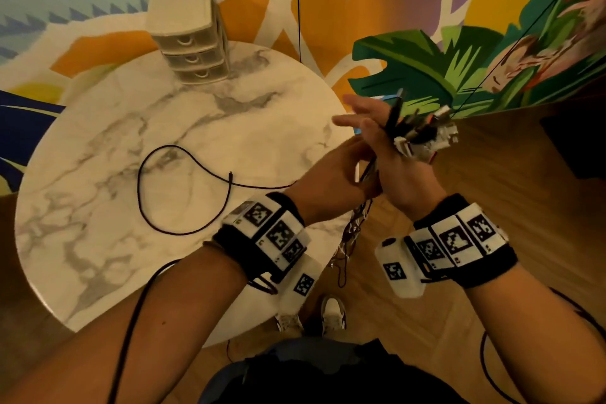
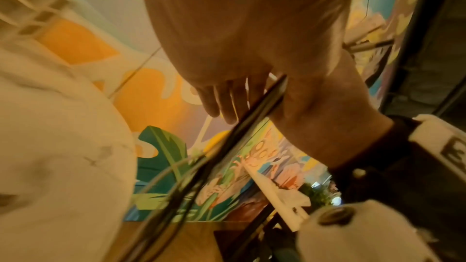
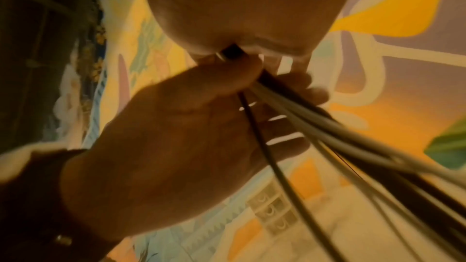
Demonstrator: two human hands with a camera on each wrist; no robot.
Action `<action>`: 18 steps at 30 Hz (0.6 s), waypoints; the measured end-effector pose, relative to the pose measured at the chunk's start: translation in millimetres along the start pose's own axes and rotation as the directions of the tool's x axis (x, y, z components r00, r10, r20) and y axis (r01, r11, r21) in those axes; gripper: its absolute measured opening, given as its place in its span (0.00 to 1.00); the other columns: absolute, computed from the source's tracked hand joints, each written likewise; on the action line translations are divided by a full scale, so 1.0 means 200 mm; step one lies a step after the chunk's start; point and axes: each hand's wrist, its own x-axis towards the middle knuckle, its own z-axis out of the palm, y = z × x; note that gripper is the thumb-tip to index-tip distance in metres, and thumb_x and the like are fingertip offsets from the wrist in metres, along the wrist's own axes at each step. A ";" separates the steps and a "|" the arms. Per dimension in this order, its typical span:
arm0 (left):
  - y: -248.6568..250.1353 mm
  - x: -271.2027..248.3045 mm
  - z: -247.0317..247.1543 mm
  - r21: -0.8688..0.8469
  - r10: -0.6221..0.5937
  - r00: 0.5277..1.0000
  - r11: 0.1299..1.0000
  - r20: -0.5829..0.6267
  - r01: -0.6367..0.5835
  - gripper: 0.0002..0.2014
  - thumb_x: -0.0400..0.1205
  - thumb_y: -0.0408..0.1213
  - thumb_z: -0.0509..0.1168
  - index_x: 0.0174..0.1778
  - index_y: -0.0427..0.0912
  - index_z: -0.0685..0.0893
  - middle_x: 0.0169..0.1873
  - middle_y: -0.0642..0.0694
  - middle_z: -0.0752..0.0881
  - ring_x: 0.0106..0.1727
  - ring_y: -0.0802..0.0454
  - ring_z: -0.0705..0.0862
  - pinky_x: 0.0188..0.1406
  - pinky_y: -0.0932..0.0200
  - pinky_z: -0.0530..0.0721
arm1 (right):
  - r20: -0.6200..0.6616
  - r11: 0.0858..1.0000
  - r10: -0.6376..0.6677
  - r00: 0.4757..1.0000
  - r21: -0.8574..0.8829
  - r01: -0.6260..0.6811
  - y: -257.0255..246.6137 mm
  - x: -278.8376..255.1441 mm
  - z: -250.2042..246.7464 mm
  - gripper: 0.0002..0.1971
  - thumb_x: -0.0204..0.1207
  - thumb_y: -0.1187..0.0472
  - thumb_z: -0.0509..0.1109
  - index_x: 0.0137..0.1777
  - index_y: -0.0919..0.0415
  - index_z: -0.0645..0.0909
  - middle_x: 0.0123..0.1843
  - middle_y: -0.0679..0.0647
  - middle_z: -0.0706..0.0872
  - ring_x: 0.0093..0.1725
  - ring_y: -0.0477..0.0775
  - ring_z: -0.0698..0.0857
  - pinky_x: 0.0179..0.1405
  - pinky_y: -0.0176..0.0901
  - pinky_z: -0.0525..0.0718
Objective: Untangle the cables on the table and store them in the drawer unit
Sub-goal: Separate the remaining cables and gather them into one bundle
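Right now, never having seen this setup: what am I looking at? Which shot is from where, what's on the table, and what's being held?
No machine: a person works bare-handed, wearing cameras. The wide picture looks down from the head. The other two look along each palm from the marker-patterned left wrist band and right wrist band. On the round marble table are a small three-drawer unit and a loose black cable. The left hand grips a cable bundle whose plug ends stick up beside the right hand. That hand's fingers are straight; whether its thumb pins the bundle, I cannot tell.
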 end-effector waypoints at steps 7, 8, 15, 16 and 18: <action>0.13 0.08 0.06 -0.478 -0.100 0.995 0.874 0.007 0.091 0.13 0.79 0.30 0.60 0.59 0.35 0.80 0.42 0.38 0.83 0.44 0.48 0.81 0.46 0.47 0.81 | 0.242 0.881 0.171 0.955 0.397 -0.258 -0.03 -0.02 -0.14 0.22 0.76 0.59 0.59 0.66 0.69 0.77 0.58 0.65 0.85 0.44 0.49 0.87 0.33 0.37 0.84; 0.13 0.08 0.07 -0.501 -0.132 0.991 0.859 -0.013 0.108 0.09 0.78 0.35 0.61 0.50 0.39 0.83 0.41 0.35 0.81 0.44 0.44 0.79 0.45 0.44 0.79 | 0.308 0.812 0.184 0.934 0.488 -0.321 0.00 -0.03 -0.15 0.25 0.72 0.60 0.62 0.69 0.67 0.74 0.58 0.64 0.84 0.44 0.48 0.87 0.35 0.36 0.83; 0.16 0.12 0.06 -0.595 -0.205 0.978 0.783 0.027 0.180 0.30 0.85 0.37 0.60 0.12 0.49 0.67 0.10 0.53 0.63 0.12 0.55 0.57 0.14 0.66 0.58 | 0.405 0.910 0.410 0.817 -0.123 -0.396 0.29 -0.20 -0.01 0.12 0.75 0.66 0.72 0.32 0.58 0.75 0.28 0.52 0.76 0.25 0.44 0.74 0.28 0.40 0.75; 0.18 0.13 0.04 -0.553 -0.205 0.978 0.812 0.026 0.185 0.30 0.85 0.36 0.61 0.12 0.49 0.68 0.10 0.54 0.63 0.11 0.56 0.58 0.14 0.66 0.58 | 0.336 0.885 0.464 0.820 -0.205 -0.417 0.36 -0.23 0.00 0.17 0.76 0.62 0.72 0.28 0.56 0.73 0.24 0.48 0.73 0.23 0.43 0.71 0.27 0.40 0.71; 0.20 0.14 -0.01 -0.395 -0.181 0.983 0.905 -0.012 0.161 0.27 0.83 0.37 0.63 0.15 0.48 0.70 0.11 0.54 0.63 0.12 0.56 0.59 0.15 0.64 0.58 | 0.172 0.832 0.547 0.820 -0.221 -0.509 0.48 -0.29 -0.03 0.21 0.78 0.60 0.69 0.23 0.53 0.71 0.17 0.43 0.70 0.17 0.40 0.66 0.23 0.35 0.65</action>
